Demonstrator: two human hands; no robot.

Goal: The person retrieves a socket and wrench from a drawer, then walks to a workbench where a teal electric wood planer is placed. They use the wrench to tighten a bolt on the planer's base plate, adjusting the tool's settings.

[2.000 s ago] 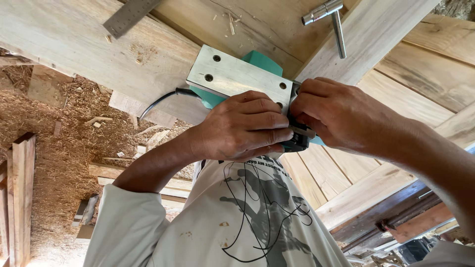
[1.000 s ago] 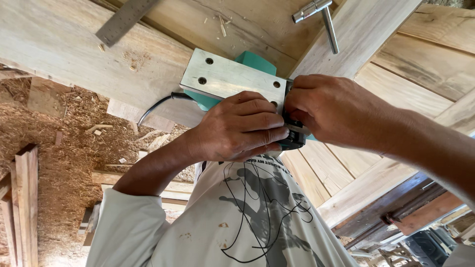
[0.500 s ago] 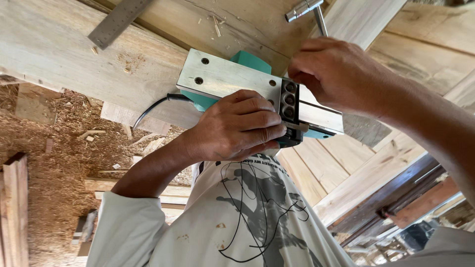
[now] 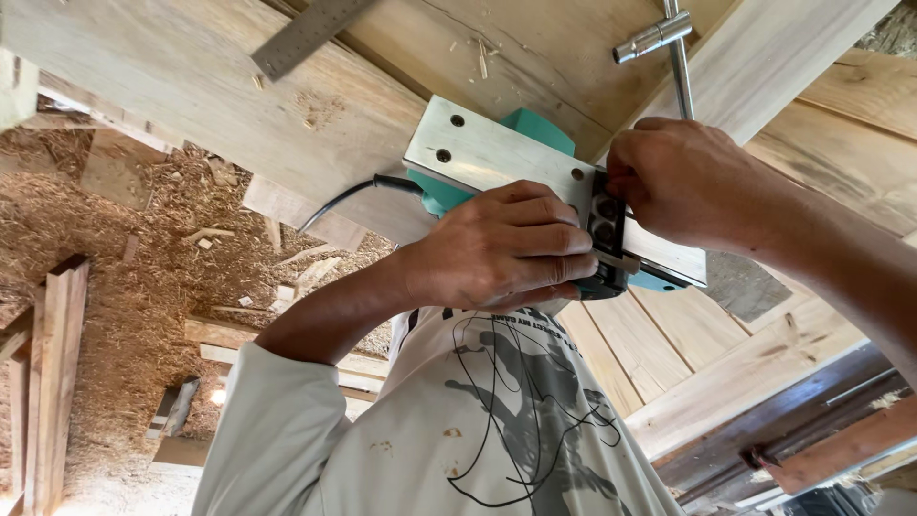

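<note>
A teal electric planer (image 4: 535,129) lies turned over, its bare metal sole plate (image 4: 487,153) facing up. My left hand (image 4: 501,250) is wrapped around its body from below, beside the black cutter drum (image 4: 607,222) with its bolt heads. At the drum's upper end, the curled fingers of my right hand (image 4: 693,182) pinch the edge of the sole plate. A black power cord (image 4: 349,196) leaves the planer to the left. I cannot tell whether the right fingers hold anything small.
A metal T-handle socket wrench (image 4: 664,38) lies on the wooden planks just above my right hand. A steel ruler (image 4: 306,36) rests on a plank at the top left. Sawdust and offcuts (image 4: 143,248) cover the ground at left. Stacked boards (image 4: 764,382) lie at right.
My right hand has slid up and to the right off the cutter drum, which now shows its bolts. The planer has shifted slightly right. My left hand keeps its grip.
</note>
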